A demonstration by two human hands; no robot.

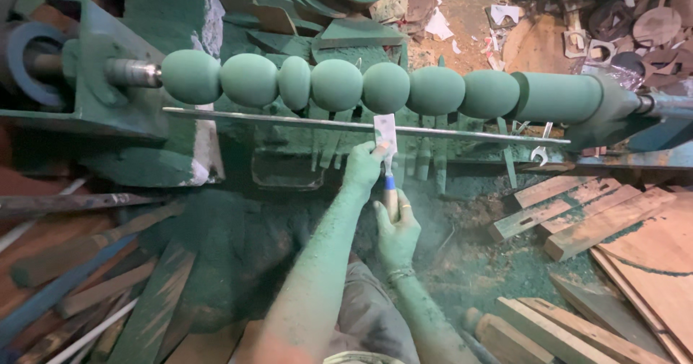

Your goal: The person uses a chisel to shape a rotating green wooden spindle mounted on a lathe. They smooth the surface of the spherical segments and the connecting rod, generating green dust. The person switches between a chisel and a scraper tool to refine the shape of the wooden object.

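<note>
Head camera looks down on a long green turned workpiece (382,88) whose long axis runs from 9 o'clock to 3 o'clock across the lathe, a row of rounded beads. Just below it lies the thin metal tool rest (303,121), parallel to it. The chisel (386,144) points toward 12 o'clock – its flat blade lies on the rest, tip just under the bead in the middle. The left hand (363,168) pinches the blade near the rest and is the nearer one to the workpiece; the right hand (396,233), at 6 o'clock from it, is clenched around the handle – both are dusted green
</note>
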